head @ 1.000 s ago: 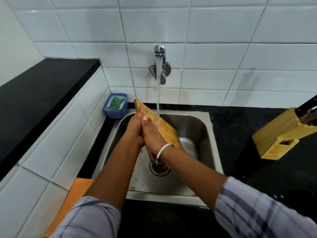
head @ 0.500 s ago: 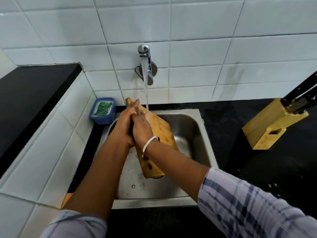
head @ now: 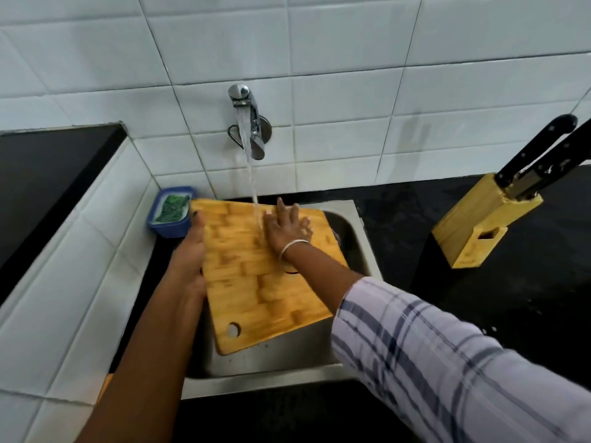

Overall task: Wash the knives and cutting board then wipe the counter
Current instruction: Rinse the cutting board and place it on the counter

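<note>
Far left, a black raised ledge [head: 48, 174] above white wall tiles. Beside it, in the corner by the basin, a blue tub [head: 166, 230] holding a green scrubber [head: 172, 204].

Next, the left hand [head: 190, 251], bare forearm reaching up from the bottom edge, gripping the left edge of the cutting board [head: 256, 282]. Thumb laid on the top face near the far corner, the other fingers wrapped under and out of sight.

Wooden board held above the steel sink [head: 367, 251], tilted, broad face toward the camera. Far edge close to the wall, near corner with its hanging hole [head: 233, 329] down inside the basin.

Centre, a wall tap [head: 248, 123] running, its water stream [head: 252, 187] striking the board's far half. Just right of the stream, the right hand [head: 286, 227] flat on the wet wood, palm down, fingers straight and fanned toward the wall, grasping nothing. A pale bangle [head: 292, 246] at the wrist, a checked sleeve [head: 447, 362] over the upper forearm, arm crossing in from the lower right.

Further right, the black counter [head: 511, 298]. On it, well apart from the sink, a slanted wooden knife block [head: 479, 225] with black-handled knives [head: 537, 151] standing in its slots.
</note>
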Action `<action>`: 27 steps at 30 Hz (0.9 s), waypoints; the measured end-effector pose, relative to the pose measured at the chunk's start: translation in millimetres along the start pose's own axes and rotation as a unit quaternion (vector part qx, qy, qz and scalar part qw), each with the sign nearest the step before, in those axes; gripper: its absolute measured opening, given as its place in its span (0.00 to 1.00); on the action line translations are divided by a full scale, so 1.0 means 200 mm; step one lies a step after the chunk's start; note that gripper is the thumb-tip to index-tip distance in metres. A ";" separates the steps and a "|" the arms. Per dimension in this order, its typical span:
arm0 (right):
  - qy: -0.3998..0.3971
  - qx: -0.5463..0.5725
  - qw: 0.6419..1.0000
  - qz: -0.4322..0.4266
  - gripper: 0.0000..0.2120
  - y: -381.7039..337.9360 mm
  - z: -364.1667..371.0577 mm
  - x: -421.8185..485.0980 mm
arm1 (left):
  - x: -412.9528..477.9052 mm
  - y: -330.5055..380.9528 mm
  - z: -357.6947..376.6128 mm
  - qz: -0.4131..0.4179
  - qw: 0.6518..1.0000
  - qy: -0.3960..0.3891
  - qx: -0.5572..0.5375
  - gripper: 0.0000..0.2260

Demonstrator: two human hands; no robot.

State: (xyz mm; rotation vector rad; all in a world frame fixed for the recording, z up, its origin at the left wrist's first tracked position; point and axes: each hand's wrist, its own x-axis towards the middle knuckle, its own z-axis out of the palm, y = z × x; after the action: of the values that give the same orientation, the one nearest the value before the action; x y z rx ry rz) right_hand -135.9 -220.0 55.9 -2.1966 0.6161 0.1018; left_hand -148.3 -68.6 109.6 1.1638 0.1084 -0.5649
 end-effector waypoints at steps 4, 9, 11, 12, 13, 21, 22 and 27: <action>-0.043 -0.151 0.987 0.037 0.33 0.26 -0.17 0.03 | 0.04 -0.13 -0.25 -0.010 0.994 0.031 -0.102 0.29; -0.010 -0.166 0.985 0.049 0.37 0.33 -0.48 0.04 | 0.10 -0.38 -0.34 -0.025 0.985 0.096 -0.138 0.33; -0.022 -0.200 0.979 0.035 0.36 0.29 -0.63 0.03 | 0.11 -0.49 -0.31 -0.043 0.980 0.140 -0.135 0.30; -0.022 -0.199 0.980 0.020 0.34 0.27 -0.70 0.03 | 0.11 -0.54 -0.28 -0.058 0.978 0.149 -0.137 0.30; -0.016 -0.193 0.981 0.001 0.31 0.24 -0.75 0.02 | 0.15 -0.61 -0.27 -0.076 0.976 0.166 -0.122 0.30; 0.050 -0.262 0.948 -0.174 0.15 -0.10 -0.74 -0.33 | 0.26 -0.69 0.12 -0.277 0.949 0.116 -0.096 0.29; 0.059 -0.280 0.938 -0.195 0.15 -0.12 -0.69 -0.39 | 0.25 -0.64 0.16 -0.265 0.956 0.077 -0.100 0.33; 0.082 -0.317 0.908 -0.261 0.12 -0.18 -0.41 -0.61 | 0.12 -0.29 0.29 -0.065 0.979 0.026 -0.194 0.31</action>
State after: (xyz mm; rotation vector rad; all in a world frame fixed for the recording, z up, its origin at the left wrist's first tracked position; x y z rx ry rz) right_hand -237.1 -213.7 168.8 -2.9531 0.0466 -0.1943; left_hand -167.4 -144.9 76.2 0.7945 0.3277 -0.5975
